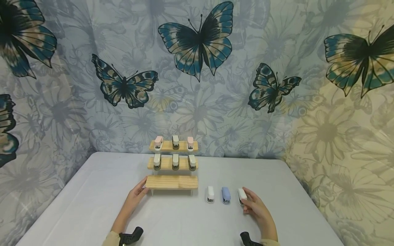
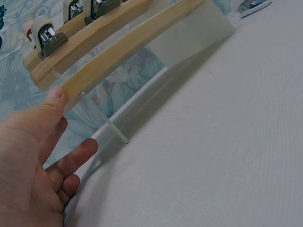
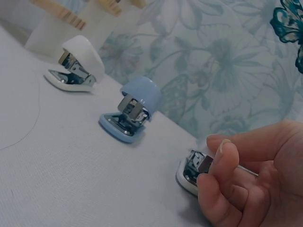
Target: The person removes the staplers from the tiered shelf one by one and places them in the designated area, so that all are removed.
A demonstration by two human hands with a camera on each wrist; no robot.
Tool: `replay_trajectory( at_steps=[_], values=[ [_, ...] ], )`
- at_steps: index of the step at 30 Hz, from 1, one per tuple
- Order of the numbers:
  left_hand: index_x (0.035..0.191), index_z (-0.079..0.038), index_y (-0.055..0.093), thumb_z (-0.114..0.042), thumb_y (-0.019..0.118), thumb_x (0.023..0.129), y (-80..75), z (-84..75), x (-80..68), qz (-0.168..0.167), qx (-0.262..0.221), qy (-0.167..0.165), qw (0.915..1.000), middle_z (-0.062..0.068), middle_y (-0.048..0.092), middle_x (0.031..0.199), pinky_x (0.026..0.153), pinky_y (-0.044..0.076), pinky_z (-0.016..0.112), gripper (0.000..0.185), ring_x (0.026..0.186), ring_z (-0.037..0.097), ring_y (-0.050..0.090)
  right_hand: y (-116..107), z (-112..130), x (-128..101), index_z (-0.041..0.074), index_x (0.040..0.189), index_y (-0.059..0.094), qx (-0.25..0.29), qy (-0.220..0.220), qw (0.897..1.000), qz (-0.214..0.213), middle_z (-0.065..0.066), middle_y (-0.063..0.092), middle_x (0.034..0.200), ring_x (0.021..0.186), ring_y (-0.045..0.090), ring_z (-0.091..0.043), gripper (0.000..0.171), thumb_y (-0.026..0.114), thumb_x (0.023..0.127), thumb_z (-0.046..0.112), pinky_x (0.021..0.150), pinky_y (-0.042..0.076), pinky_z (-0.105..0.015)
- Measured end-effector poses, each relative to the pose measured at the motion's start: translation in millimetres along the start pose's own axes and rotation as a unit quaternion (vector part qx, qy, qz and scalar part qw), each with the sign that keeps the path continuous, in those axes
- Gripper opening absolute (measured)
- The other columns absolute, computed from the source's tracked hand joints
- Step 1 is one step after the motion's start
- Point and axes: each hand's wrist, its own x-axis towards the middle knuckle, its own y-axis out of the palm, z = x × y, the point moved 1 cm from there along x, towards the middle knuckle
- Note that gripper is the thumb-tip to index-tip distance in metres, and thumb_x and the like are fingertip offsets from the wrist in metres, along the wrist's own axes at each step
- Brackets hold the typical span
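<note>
My right hand (image 1: 257, 206) pinches a small white stapler (image 1: 241, 194) between thumb and fingers, which hide much of it in the right wrist view; whether it is off the table cannot be told. To its left stand a blue mini stapler (image 1: 226, 195) and another white mini stapler (image 1: 210, 194). My left hand (image 1: 135, 196) touches the left end of a tiered wooden stand's bare lowest shelf (image 1: 172, 182); in the left wrist view the thumb (image 2: 56, 93) lies against the board's end. The middle shelf (image 1: 166, 163) bears cream staplers with dark bases.
On the top shelf (image 1: 167, 146) are two pink staplers (image 1: 158, 141) and a pale one (image 1: 175, 141) between them. Clear supports hold up the stand. A white cloth covers the table (image 1: 77, 205), and a butterfly-print fabric wall (image 1: 215, 112) rises behind it.
</note>
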Motion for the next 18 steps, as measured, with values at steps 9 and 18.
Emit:
replay_trajectory(
  at_steps=[9,18],
  values=[
    [0.120,-0.020,0.034,-0.031,0.048,0.078,0.7,-0.4,-1.0,0.005,-0.010,0.010,0.9999,-0.005,0.031,0.121,0.078,0.037,0.031,0.046,0.098,0.012,0.040,-2.1,1.3,-0.8,0.005,0.124,0.019,0.020,-0.011,1.000,-0.016,-0.015,0.016,0.125,0.044,0.039,-0.006,0.065,0.056,0.070,0.003,0.042,0.041,-0.020],
    [0.120,-0.019,0.034,-0.030,0.048,0.078,0.8,-0.4,-0.3,0.004,-0.012,0.011,0.9999,-0.005,0.032,0.121,0.074,0.040,0.026,0.046,0.089,0.013,0.046,-4.0,19.8,0.7,0.006,0.124,0.020,0.008,-0.127,0.992,-0.011,-0.014,0.011,0.128,0.042,0.036,-0.004,0.059,0.053,0.075,0.012,0.041,0.040,-0.019]
  ],
)
